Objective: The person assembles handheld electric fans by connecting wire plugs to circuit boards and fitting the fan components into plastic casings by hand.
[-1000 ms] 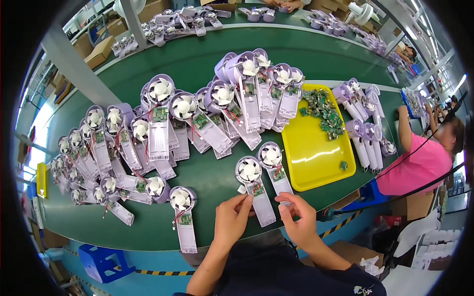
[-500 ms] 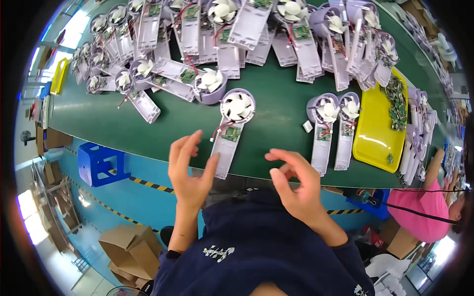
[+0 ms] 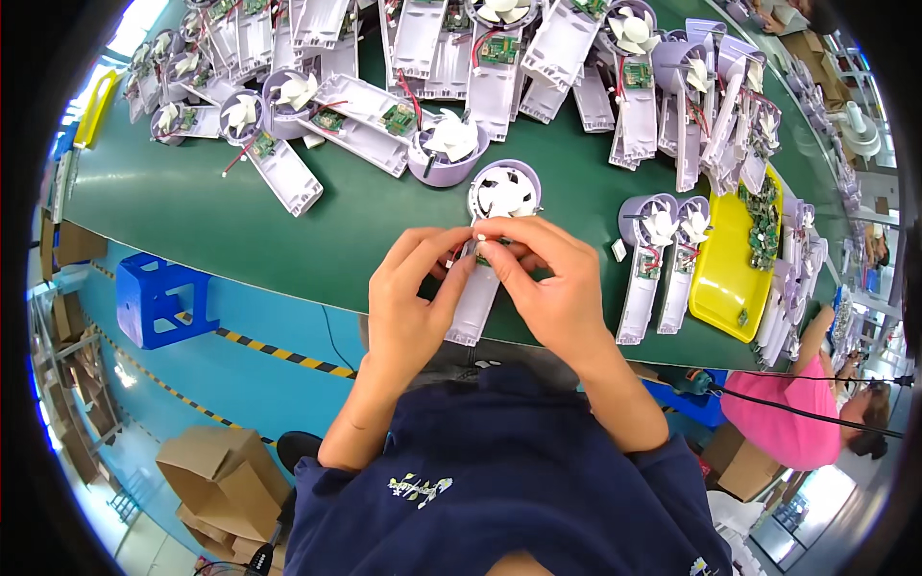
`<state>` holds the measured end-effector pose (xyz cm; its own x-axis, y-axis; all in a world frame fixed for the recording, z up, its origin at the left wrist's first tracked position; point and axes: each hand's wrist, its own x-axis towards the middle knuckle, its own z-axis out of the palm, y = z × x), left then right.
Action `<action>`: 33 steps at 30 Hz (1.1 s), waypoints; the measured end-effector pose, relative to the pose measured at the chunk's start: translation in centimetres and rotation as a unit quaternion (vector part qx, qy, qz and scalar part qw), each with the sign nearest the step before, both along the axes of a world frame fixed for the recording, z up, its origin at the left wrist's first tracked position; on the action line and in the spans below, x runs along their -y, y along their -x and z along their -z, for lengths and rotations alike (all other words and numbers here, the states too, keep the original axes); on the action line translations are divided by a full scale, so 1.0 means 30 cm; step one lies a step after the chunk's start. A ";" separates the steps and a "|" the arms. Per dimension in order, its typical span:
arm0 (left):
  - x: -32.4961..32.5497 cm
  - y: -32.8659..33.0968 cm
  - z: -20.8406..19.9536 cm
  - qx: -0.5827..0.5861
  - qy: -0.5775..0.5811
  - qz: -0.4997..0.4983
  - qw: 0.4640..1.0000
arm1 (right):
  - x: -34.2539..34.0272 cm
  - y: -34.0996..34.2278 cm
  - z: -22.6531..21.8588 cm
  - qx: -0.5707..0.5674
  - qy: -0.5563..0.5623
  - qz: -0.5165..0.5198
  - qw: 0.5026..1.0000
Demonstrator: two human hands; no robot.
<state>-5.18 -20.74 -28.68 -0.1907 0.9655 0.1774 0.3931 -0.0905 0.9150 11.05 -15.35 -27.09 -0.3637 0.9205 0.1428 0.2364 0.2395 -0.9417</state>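
Observation:
In front of me on the table lies a lilac handheld-fan housing half, with a white fan blade in its round head at the far end. Both hands meet over its small circuit board, mostly covering it. My left hand is closed in a pinch beside a red wire, its fingertips on something small and greyish that I cannot make out. My right hand pinches a small white plug between thumb and forefinger, close against the left fingertips.
Many similar fan halves are piled along the far side. Two more fan halves lie to the right, beside a yellow tray of circuit boards and a small white block. A blue stool stands left; a person in pink is at right.
Both hands, spread and apart before, have come together over the fan half's circuit board and closed their fingertips there. The view has shifted slightly; the fan half appears farther right.

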 end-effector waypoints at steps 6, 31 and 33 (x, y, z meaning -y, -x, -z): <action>0.028 -0.033 0.011 0.088 0.036 -0.017 0.995 | 0.005 -0.024 -0.008 -0.047 0.090 0.069 0.992; 0.025 -0.024 0.019 0.141 0.045 0.016 0.989 | -0.023 -0.040 -0.180 0.299 0.057 -0.077 0.949; 0.028 -0.028 0.022 0.139 0.043 0.007 0.989 | -0.034 -0.042 -0.191 0.327 0.008 -0.098 0.940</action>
<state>-4.34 -21.58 -29.33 -0.2077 0.9775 0.0380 0.1251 -0.0120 0.9921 12.30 -14.33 -21.35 -0.5313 0.8269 -0.1842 0.7189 0.3251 -0.6144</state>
